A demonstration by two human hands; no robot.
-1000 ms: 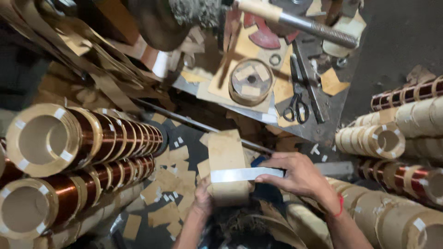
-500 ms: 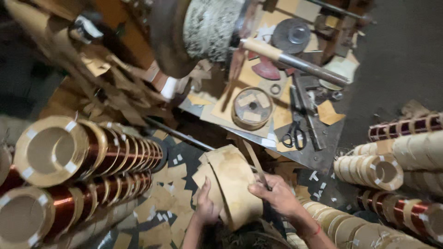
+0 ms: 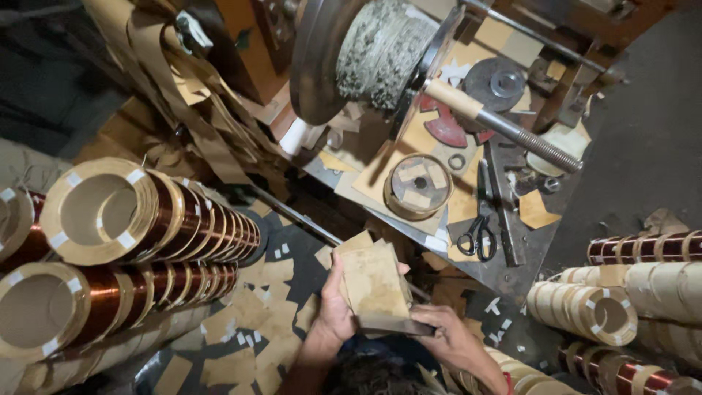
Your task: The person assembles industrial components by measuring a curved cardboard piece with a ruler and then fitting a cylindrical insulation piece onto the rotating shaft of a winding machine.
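Note:
Both of my hands hold a tan paper-wrapped coil low in the middle of the head view. My left hand grips its left side, fingers curled round the edge. My right hand clamps the lower right corner, where a dark edge of the coil shows. The flat brown face of the coil is turned up toward me. Just beyond it lie black-handled scissors and a round roll patched with paper on the metal bench.
Stacked copper-wound coils fill the left. More wrapped coils pile up at the right. A winding machine with a large disc and a threaded shaft stands ahead. Paper scraps litter the floor.
The white tape strip seen across the coil a second ago is gone from sight. I have turned the coil in my hands; its flat face now points up, and my right hand has shifted to its lower corner.

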